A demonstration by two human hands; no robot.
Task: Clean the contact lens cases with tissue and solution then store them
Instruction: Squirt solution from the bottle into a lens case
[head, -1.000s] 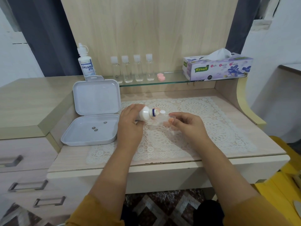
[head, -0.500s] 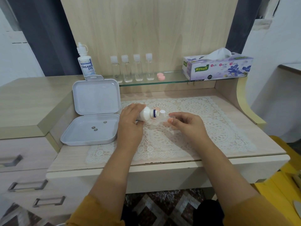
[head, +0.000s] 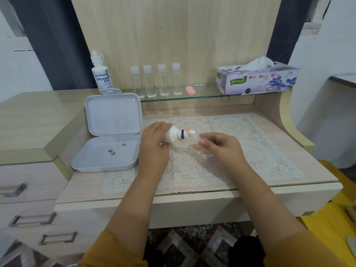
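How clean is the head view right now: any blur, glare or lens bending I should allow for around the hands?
Head view: even, soft light with faint shadows; the left hand on the solution bottle and the right hand on the clear lens case look slightly soft. Wide-angle bending curves the desk edges. No strong glare.

Both forearms reach forward from the desk's front edge. The left hand (head: 154, 143) grips a tilted bottle (fingers curled round it); the right hand (head: 221, 147) pinches a clear case.

white lace mat (head: 240, 151), grey open box (head: 107, 151), floral purple tissue box (head: 269, 81)
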